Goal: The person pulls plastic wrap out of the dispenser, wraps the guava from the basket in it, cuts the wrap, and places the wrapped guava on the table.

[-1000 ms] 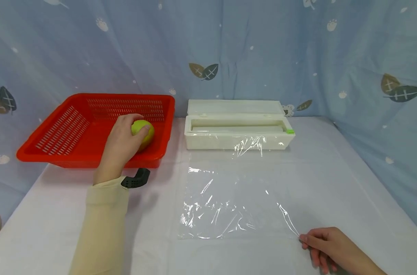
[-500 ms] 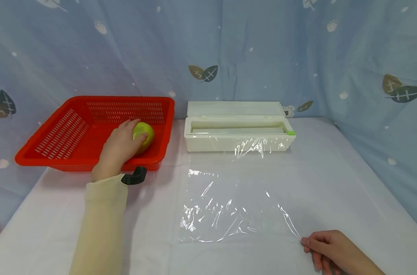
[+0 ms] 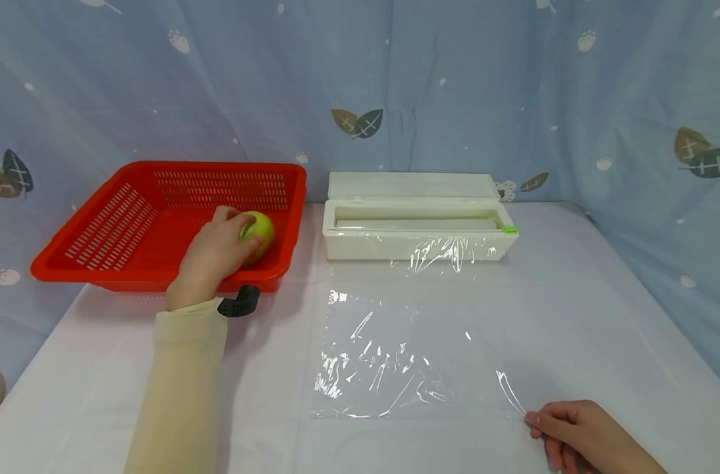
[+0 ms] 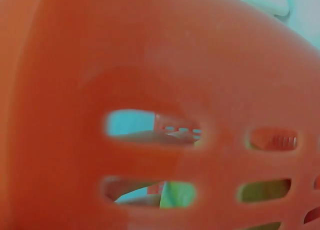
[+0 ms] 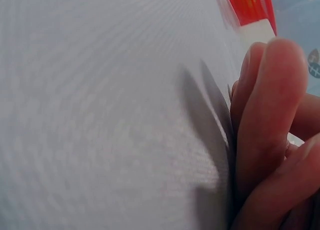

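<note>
In the head view my left hand (image 3: pixel 214 253) reaches over the front rim of a red plastic basket (image 3: pixel 107 280). Its fingers and thumb grip a green apple (image 3: pixel 259 236) in the basket's right part. The left wrist view is mostly filled by the basket's slotted wall, with bits of the apple (image 4: pixel 180 194) showing through the slots. At the lower right my right hand (image 3: pixel 579 431) pinches the near right corner of a sheet of clear plastic wrap (image 3: pixel 389 368) between thumb and index finger. The sheet runs along the table from a white wrap dispenser box (image 3: pixel 413 247).
The dispenser's lid (image 3: pixel 413 185) stands raised at the back, and a small green piece (image 3: pixel 510 229) sits at its right end. A white cloth covers the table (image 3: pixel 573 296). Behind hangs a blue curtain (image 3: pixel 454 85) with leaf prints.
My left hand has shifted slightly on the apple, its thumb now a little lower. The right hand keeps its pinch on the wrap's corner. The head view has shifted slightly.
</note>
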Available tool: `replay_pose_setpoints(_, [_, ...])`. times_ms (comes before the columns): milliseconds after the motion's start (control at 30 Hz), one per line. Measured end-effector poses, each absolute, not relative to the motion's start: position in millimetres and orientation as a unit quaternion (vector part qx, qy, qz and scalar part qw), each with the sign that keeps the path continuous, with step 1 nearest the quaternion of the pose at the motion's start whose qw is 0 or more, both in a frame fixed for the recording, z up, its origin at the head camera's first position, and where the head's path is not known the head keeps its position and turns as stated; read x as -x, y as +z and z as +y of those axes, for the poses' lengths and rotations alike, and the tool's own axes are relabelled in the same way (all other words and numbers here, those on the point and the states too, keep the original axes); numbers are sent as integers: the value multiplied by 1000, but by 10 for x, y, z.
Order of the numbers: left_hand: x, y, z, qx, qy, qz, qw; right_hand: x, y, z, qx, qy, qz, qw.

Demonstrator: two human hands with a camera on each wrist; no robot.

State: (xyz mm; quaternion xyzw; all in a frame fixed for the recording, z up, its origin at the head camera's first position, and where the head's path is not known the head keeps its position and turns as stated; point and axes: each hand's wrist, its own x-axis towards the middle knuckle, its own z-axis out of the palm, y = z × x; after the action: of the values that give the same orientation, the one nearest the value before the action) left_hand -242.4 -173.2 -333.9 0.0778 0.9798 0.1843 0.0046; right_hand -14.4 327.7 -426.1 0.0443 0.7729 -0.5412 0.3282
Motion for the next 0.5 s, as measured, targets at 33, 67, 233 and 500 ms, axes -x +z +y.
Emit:
replay_pose_setpoints(33, [2425, -3342, -1730, -77, 183, 980, 5, 145, -4257, 3278, -43, -542, 773, 328])
replay_pose_setpoints(67, [2423, -3343, -1730, -75, 181, 981, 8, 146, -4254, 3278, -41, -542, 772, 328])
replay_pose_setpoints(233, [2422, -3350, -1732, -65, 176, 982, 28, 147, -4244, 3278, -40, -543, 773, 327])
replay_pose_setpoints(500, [2429, -3330, -1741, -66, 184, 979, 65, 144, -4256, 3285, -42, -540, 775, 326])
